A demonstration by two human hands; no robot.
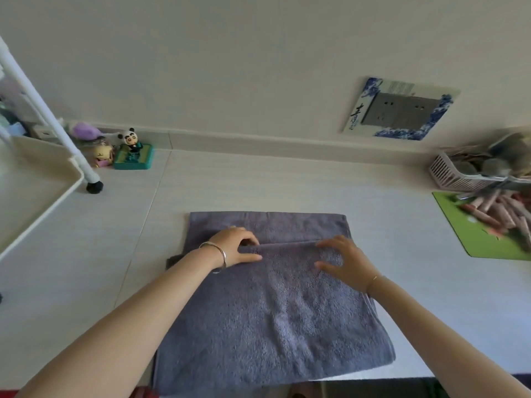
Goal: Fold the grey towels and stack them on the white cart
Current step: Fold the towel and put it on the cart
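Pinching the folded edge of the grey terry towel (273,305) on the pale counter (388,214), left hand (237,248) and right hand (343,262) both grasp it.

Bare table (388,196) around towel (273,311) — cart leg (93,179) left, green mat (474,239) right.
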